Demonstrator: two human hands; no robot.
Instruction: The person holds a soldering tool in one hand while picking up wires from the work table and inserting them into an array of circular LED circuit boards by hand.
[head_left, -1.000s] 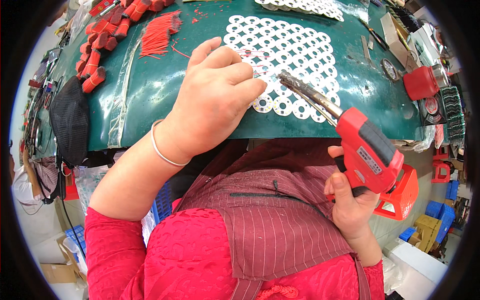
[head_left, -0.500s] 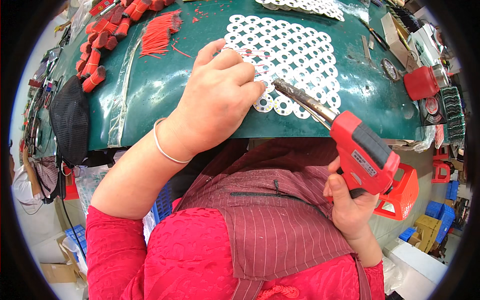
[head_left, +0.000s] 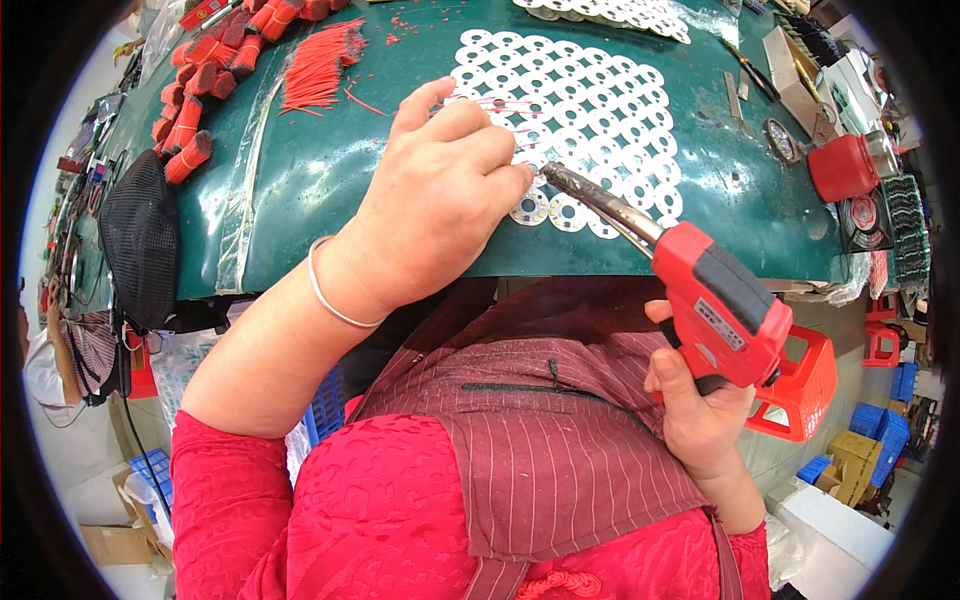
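My left hand (head_left: 440, 195) is closed in a pinch over the left side of a white panel of ring-shaped circuit boards (head_left: 605, 125). It seems to hold a thin red wire, mostly hidden by the fingers. Several red wires (head_left: 515, 104) lie across the boards beside my knuckles. My right hand (head_left: 700, 410) grips a red and black soldering gun (head_left: 725, 300) by its handle. The gun's dark tip points up and left and ends right beside my left fingertips, over the panel's near-left boards. Whether the tip touches a board I cannot tell.
Loose red wires (head_left: 318, 70) and tied red wire bundles (head_left: 188, 150) lie on the green table (head_left: 330, 190) at the left. More white boards (head_left: 610, 12) are at the far edge. A red container (head_left: 840, 167) stands at the right; a red stool (head_left: 808, 385) is below.
The soldering gun has shifted slightly left, bringing its tip closer to my left fingertips. My left hand has moved barely to the right and keeps its pinch.
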